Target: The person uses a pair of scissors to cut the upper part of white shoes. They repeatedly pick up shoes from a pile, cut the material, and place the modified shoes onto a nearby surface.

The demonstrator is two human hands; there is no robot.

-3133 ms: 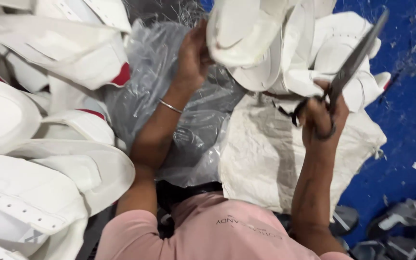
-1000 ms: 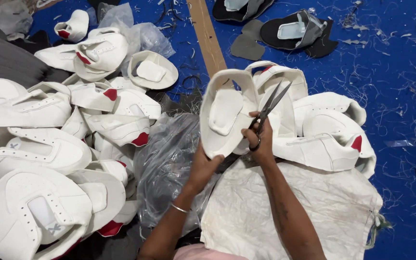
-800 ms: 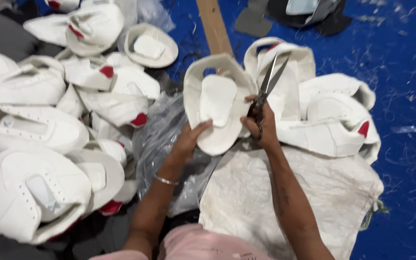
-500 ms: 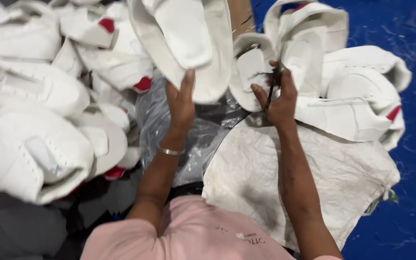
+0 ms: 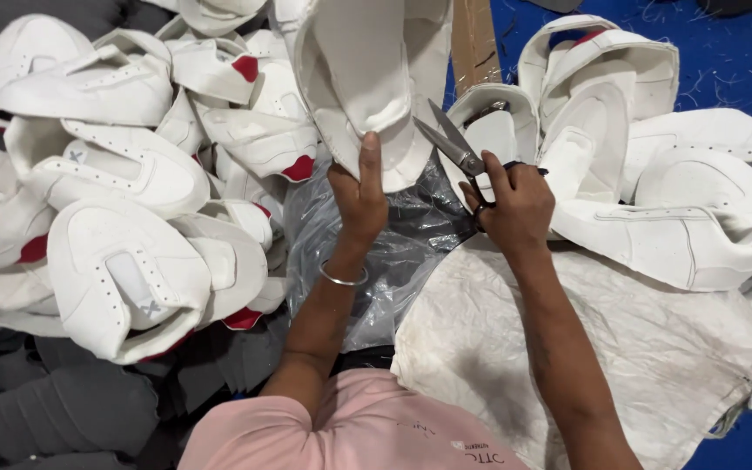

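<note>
A blue floor (image 5: 724, 61) is seen along the right and top edges, strewn with thin thread-like scraps. Over it a white woven sack (image 5: 620, 348) is spread, creased and faintly stained, beneath the right forearm. A crumpled sheet of clear plastic (image 5: 411, 235) is laid between the two arms. A strip of brown board (image 5: 473, 39) is seen running up toward the top edge. To the left, a large heap of white shoe uppers (image 5: 115, 191) with small red patches is piled, and grey foam-like pieces (image 5: 54, 409) are stacked below it in the lower left corner. A second pile of white uppers (image 5: 654, 174) is spread on the right, resting partly on the sack.

A white shoe upper (image 5: 367, 78) is held up at the top centre, above the plastic. It is smooth and off-white, with a curved stitched edge and a padded tongue-like panel in the middle. Its lower edge is gripped by the left hand (image 5: 359, 196), with fingers pointing upward and pressed against the material; a thin metal bangle (image 5: 344, 278) is worn on that wrist. A pair of metal scissors (image 5: 454, 144) with dark handles is clasped in the closed right hand (image 5: 515, 204), the blades slightly parted and angled up-left, just beside the upper's lower right edge.
</note>
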